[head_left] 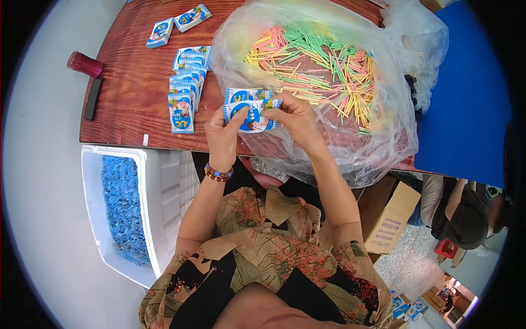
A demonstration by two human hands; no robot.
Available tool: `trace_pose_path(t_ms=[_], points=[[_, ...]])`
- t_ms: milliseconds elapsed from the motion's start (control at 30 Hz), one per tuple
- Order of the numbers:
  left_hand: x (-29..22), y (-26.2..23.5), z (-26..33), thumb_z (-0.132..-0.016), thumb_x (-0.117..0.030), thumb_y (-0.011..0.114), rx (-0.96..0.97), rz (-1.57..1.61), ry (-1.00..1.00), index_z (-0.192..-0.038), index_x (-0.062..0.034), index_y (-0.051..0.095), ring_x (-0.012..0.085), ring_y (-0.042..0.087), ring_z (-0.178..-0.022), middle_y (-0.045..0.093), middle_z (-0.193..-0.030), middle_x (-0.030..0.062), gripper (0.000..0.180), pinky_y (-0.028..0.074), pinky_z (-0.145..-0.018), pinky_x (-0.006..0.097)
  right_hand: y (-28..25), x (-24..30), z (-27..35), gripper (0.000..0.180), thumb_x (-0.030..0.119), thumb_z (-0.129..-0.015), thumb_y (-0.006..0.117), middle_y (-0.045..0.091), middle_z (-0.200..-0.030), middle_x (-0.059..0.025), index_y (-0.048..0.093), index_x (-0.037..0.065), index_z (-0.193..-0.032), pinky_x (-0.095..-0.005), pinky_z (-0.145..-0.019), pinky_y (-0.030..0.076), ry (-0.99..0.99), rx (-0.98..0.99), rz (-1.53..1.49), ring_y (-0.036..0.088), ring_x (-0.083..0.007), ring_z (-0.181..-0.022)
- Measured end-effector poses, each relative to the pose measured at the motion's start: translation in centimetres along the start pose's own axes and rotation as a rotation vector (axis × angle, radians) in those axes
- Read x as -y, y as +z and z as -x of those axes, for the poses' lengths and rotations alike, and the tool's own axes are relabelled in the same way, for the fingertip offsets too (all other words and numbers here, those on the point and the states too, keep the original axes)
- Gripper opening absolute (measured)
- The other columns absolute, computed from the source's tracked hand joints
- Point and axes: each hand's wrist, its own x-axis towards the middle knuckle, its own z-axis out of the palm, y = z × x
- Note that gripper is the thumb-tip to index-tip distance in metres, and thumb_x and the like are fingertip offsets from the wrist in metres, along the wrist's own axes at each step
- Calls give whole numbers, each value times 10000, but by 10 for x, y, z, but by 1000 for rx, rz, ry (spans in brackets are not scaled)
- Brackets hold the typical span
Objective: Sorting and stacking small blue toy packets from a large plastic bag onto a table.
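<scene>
Between my two hands, over the table's near edge, is a small blue-and-white packet (253, 122) with striped ends. My left hand (222, 140) pinches its left end, thumb on the front. The right end is held by my right hand (298, 122), its thumb also on top. Just behind it shows a second like packet (241, 95); whether it is held too or lies on the plastic, I cannot tell. To the left, several matching packets (183, 109) lie overlapped in a column on the reddish wooden table (126, 82).
A large clear plastic bag (233, 60) lies spread with loose thin pink, green and yellow sticks (318, 66). Two small blue-and-white boxes (160, 33) lie farther back. A dark red cup (86, 64) lies at left. Below stands a white foam box (143, 208) holding many blue pieces. Cardboard box (392, 219) at right.
</scene>
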Motion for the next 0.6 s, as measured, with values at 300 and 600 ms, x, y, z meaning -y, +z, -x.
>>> trace_pose_path(t_ms=[300,600], points=[[14,-1,8,-905,-84,634,-98,22,-6,-970,32,674,25,561,-729,660,-865,4,138,449,-622,191,2,-7,9,92,91,-857,665,631,-734,33,676,3,-833,-194,-598,415,-1,-97,195,515,-13,-672],[13,-10,2,-943,-149,588,-67,236,-164,-979,23,660,112,649,-801,681,-932,60,190,533,-708,270,-15,14,13,115,102,-860,620,566,-1148,-74,632,22,-941,-318,-901,405,-321,-1,256,516,-163,-1049]])
